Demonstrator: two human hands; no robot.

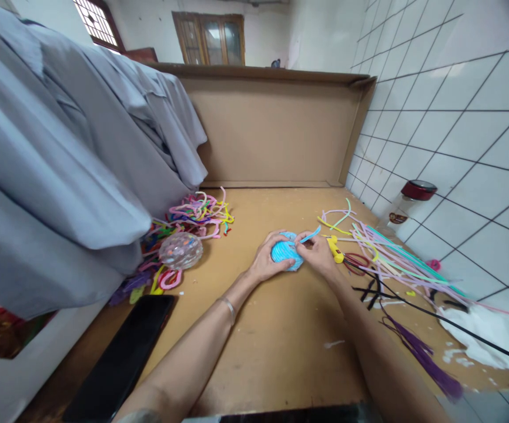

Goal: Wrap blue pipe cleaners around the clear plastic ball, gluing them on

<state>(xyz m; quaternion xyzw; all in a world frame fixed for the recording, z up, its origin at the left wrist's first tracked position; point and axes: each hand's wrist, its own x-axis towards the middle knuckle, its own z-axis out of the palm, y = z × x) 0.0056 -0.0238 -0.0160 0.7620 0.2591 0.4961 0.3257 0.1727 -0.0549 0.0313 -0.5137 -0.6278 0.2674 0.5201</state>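
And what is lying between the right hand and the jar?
In the head view, a yellow tool and a bunch of coloured strips lie between the right hand and the jar.

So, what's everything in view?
Bundle: one, blue, table centre
Strips: many, mixed colours, right
Strip pile: many, mixed colours, left
Container: one, clear, beside strip pile
Phone: one, black, near left
Tool: one, yellow, right of bundle
Loops: some, red, by tool
Cord: one, black, right
Tassel: one, purple, near right
Jar: one, clear, red-lidded, right
Sheet: one, white, right edge
Cardboard: one, brown, back
Cloth: count unclear, grey, left
Table: one, brown, centre
Tiles: many, white, right wall
Panes: three, brown-framed, far wall
Barred window: one, dark-framed, top left
Bracelet: one, silver, left wrist
Left hand: one, bare, on bundle
Right hand: one, bare, pinching blue strip
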